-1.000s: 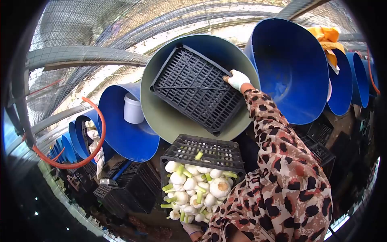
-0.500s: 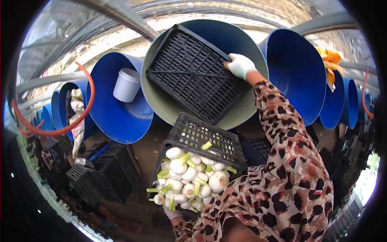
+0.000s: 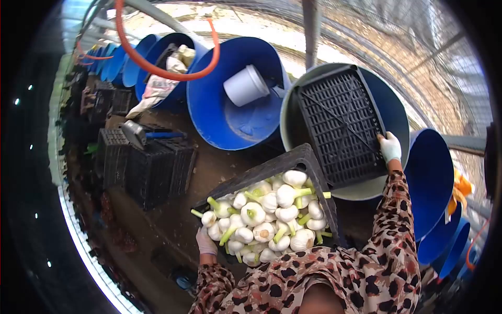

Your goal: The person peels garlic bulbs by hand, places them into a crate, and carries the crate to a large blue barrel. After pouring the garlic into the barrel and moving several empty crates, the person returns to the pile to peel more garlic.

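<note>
My right hand (image 3: 390, 147), in a white glove, grips the near edge of an empty black plastic crate (image 3: 340, 128) that stands tilted inside a grey-green barrel (image 3: 397, 112). My left hand (image 3: 205, 242), also gloved, holds the left end of a black crate (image 3: 285, 165) filled with several white fennel bulbs (image 3: 266, 217) with cut green stalks. The full crate rests against my body, below the barrel. Leopard-print sleeves cover both arms.
A blue barrel (image 3: 219, 120) with a white bucket (image 3: 246, 85) in it stands left of the grey-green barrel. More blue barrels (image 3: 431, 180) line both sides. Stacked black crates (image 3: 149, 170) sit on the ground at left. An orange hose (image 3: 162, 70) loops above.
The view has swung right and down, so the barrels shifted. The full crate of fennel has risen closer to me. My right hand still holds the empty crate in the barrel.
</note>
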